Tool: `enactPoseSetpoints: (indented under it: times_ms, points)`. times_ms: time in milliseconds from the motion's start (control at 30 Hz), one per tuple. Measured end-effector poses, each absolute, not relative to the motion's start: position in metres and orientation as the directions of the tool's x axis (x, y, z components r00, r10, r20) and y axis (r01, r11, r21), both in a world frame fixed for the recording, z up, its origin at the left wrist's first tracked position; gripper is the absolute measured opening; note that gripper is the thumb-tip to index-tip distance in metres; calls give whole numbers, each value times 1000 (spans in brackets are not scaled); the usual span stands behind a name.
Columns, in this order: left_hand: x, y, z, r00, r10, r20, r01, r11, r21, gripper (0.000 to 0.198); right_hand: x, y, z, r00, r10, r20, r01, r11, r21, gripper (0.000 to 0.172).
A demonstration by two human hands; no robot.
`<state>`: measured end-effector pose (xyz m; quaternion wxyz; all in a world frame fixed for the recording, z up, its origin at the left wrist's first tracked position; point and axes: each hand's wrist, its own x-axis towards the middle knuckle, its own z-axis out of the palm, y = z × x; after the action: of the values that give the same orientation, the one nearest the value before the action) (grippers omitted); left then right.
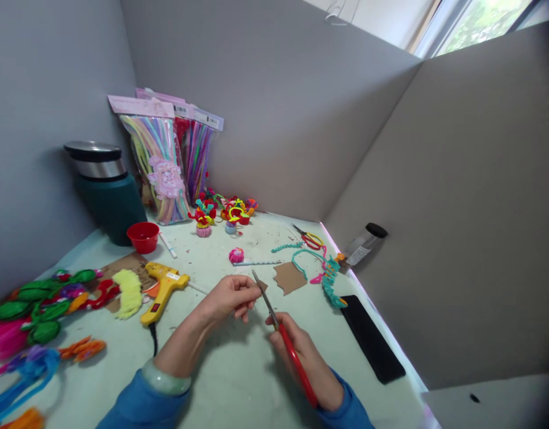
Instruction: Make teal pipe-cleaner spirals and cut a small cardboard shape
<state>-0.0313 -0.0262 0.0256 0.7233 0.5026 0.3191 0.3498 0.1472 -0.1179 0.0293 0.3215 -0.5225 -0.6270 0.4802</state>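
Note:
My right hand (296, 348) is wrapped round the red handles of a pair of scissors (292, 357), whose blades point up and away to the left. Close to the blade tips, my left hand (232, 296) pinches a small piece of brown cardboard (263, 286). The blades lie right beside that piece; whether they are cutting into it I cannot tell. Just beyond lies a larger cardboard piece (291, 277) with a scalloped edge. A pink pompom-like ball (236, 255) and a striped stick (259, 263) rest past my left hand.
To the left are a yellow glue gun (164, 293), a red cup (143, 238), a teal bottle (111, 199) and pipe-cleaner flowers (46, 307). Bagged pipe cleaners (155, 161) lean at the back. On the right are a black phone (372, 339), teal twisted pipe cleaners (330, 283) and other scissors (310, 239).

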Motion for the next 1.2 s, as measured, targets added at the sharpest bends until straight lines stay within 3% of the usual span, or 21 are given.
enactPoseSetpoints:
  times_ms: [233, 600, 1200]
  points:
    - [-32, -26, 30, 525, 842, -121, -211, 267, 940, 26, 149, -119, 29, -227, 966, -123, 309, -48, -950, 35]
    - [-30, -28, 26, 561, 820, -117, -202, 272, 941, 22, 148, -118, 35, -257, 964, -68, 364, 32, -931, 27]
    - [-30, -26, 27, 448, 886, -118, -194, 225, 955, 31, 150, -118, 34, -246, 959, -143, 305, -63, -950, 38]
